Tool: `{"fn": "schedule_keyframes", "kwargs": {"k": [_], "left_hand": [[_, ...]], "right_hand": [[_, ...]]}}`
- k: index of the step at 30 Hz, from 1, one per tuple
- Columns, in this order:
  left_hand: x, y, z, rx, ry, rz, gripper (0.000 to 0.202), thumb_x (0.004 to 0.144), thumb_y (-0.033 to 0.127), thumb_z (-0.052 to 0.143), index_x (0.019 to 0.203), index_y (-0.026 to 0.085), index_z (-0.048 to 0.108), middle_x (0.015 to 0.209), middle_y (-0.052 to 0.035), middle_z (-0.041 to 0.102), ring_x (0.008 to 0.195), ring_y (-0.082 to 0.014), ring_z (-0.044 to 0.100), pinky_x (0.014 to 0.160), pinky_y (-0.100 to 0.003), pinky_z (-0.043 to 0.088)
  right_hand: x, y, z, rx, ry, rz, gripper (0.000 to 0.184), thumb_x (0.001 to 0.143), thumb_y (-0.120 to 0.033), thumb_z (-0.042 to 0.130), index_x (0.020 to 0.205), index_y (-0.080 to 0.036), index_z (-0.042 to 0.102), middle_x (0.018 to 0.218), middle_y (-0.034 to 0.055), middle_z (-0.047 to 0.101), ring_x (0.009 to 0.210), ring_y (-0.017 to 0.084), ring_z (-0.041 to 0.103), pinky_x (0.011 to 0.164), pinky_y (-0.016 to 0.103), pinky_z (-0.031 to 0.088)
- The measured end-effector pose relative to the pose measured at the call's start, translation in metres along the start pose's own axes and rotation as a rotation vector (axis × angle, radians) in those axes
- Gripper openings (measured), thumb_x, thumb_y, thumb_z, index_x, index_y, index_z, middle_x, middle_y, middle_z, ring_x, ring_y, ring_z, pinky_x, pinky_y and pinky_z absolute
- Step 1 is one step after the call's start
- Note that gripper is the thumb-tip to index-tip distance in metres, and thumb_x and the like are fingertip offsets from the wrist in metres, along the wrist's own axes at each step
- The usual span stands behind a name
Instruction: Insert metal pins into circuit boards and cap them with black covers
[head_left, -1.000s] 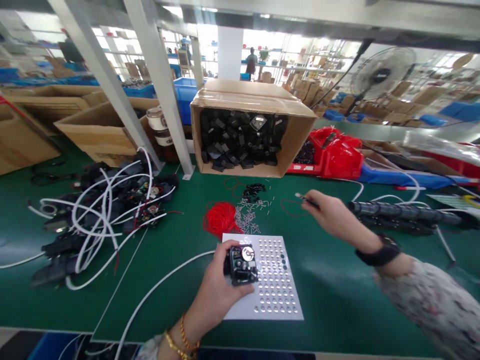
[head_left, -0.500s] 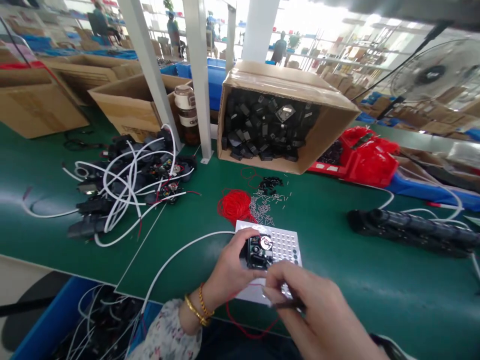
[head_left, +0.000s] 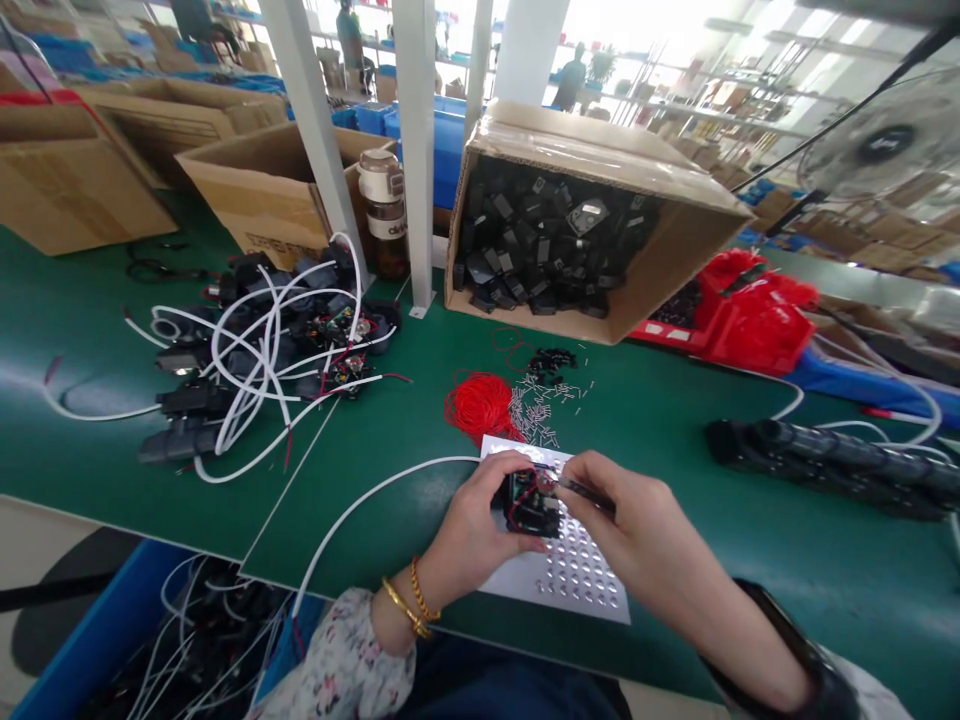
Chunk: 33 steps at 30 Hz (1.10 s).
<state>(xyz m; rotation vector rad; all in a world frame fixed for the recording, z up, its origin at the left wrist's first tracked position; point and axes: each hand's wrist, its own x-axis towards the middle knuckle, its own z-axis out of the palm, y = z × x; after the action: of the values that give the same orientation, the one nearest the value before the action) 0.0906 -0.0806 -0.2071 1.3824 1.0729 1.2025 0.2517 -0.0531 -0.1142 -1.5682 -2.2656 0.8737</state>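
My left hand is closed around a small open black housing with a circuit board and red wires inside. A white cable runs from it to the left. Pinched in my right hand is a slim dark pair of tweezers, its tip at the upper right of the housing by a round silvery part. Beneath both lies a white sheet with rows of shiny round pieces. Just behind it are a coil of red wire and a scatter of small metal pins.
At left is a heap of black units with white cables. A cardboard box of black parts lies on its side at the back, beside a metal post and a bottle. A row of black units lies at right.
My right hand has moved up from the housing's lower edge to its upper right. The red wire that hung below now lies across the housing, and more of the white sheet shows.
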Motion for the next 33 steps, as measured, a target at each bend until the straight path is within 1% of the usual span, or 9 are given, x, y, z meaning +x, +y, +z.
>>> {"fn": "schedule_keyframes", "kwargs": {"k": [5,10,14,16,19,22,26,30,33], "left_hand": [[-0.001,0.0,0.0,-0.009,0.002,0.005,0.07,0.049,0.015,0.089,0.11,0.022,0.055,0.115,-0.0056,0.059,0.11,-0.0253,0.054,0.098,-0.039,0.04],[-0.001,-0.001,0.0,0.001,0.004,0.027,0.07,0.048,0.016,0.09,0.109,0.022,0.055,0.116,-0.0055,0.059,0.11,-0.0249,0.054,0.098,-0.038,0.041],[-0.001,-0.002,-0.001,0.018,-0.02,0.067,0.068,0.049,0.022,0.09,0.108,0.021,0.056,0.118,-0.0068,0.058,0.112,-0.0259,0.053,0.099,-0.038,0.041],[-0.001,-0.003,-0.002,0.046,-0.038,0.08,0.067,0.05,0.026,0.089,0.108,0.021,0.056,0.12,-0.0074,0.058,0.114,-0.0267,0.052,0.1,-0.04,0.04],[-0.004,-0.006,-0.001,0.12,-0.067,0.089,0.067,0.054,0.028,0.088,0.112,0.023,0.055,0.124,-0.0081,0.056,0.119,-0.0282,0.048,0.108,-0.046,0.032],[-0.01,-0.009,0.001,0.139,-0.058,0.076,0.069,0.064,0.028,0.083,0.123,0.024,0.048,0.131,-0.0086,0.051,0.123,-0.0284,0.045,0.11,-0.049,0.027],[-0.015,-0.014,0.004,0.053,-0.018,0.002,0.087,0.069,0.028,0.08,0.137,0.026,0.026,0.138,-0.0101,0.044,0.126,-0.0271,0.043,0.108,-0.046,0.034],[-0.016,-0.016,0.005,0.03,-0.013,-0.024,0.089,0.067,0.029,0.082,0.136,0.024,0.025,0.139,-0.0104,0.043,0.128,-0.0265,0.041,0.109,-0.045,0.033],[-0.016,-0.014,0.005,0.018,-0.017,-0.014,0.092,0.067,0.029,0.081,0.137,0.024,0.022,0.139,-0.0114,0.043,0.128,-0.027,0.042,0.109,-0.046,0.032]], "right_hand": [[0.009,0.008,-0.002,-0.023,-0.039,-0.025,0.014,0.084,-0.028,0.043,0.074,-0.02,0.049,0.067,0.001,0.057,0.061,0.018,0.052,0.056,0.028,0.033],[0.017,0.009,0.004,0.018,-0.024,-0.039,0.013,0.085,-0.025,0.044,0.075,-0.02,0.052,0.07,0.0014,0.058,0.064,0.018,0.053,0.058,0.028,0.034],[0.025,0.01,0.007,0.021,0.021,-0.065,0.013,0.086,-0.024,0.046,0.076,-0.019,0.052,0.077,0.0032,0.057,0.07,0.019,0.053,0.062,0.029,0.036],[0.033,0.014,0.007,0.034,-0.011,-0.068,0.012,0.085,-0.023,0.048,0.074,-0.018,0.052,0.078,0.0036,0.056,0.072,0.019,0.052,0.063,0.03,0.035],[0.046,0.022,0.007,0.092,-0.133,-0.066,0.012,0.084,-0.021,0.051,0.073,-0.017,0.053,0.074,0.0017,0.056,0.068,0.017,0.051,0.06,0.028,0.035],[0.058,0.027,0.006,0.135,-0.225,-0.098,0.013,0.086,-0.022,0.052,0.074,-0.017,0.054,0.069,-0.0013,0.056,0.063,0.014,0.049,0.056,0.025,0.035],[0.062,0.027,0.003,0.118,-0.256,-0.139,0.015,0.086,-0.019,0.054,0.071,-0.017,0.053,0.067,-0.003,0.055,0.061,0.012,0.048,0.054,0.023,0.035],[0.061,0.021,0.001,0.073,-0.263,-0.176,0.009,0.082,-0.01,0.057,0.076,-0.016,0.058,0.073,-0.0018,0.061,0.066,0.012,0.053,0.058,0.023,0.037],[0.061,0.017,0.0,0.024,-0.266,-0.221,0.011,0.083,-0.008,0.057,0.082,-0.017,0.063,0.08,-0.0001,0.065,0.072,0.013,0.056,0.063,0.023,0.038]]}}
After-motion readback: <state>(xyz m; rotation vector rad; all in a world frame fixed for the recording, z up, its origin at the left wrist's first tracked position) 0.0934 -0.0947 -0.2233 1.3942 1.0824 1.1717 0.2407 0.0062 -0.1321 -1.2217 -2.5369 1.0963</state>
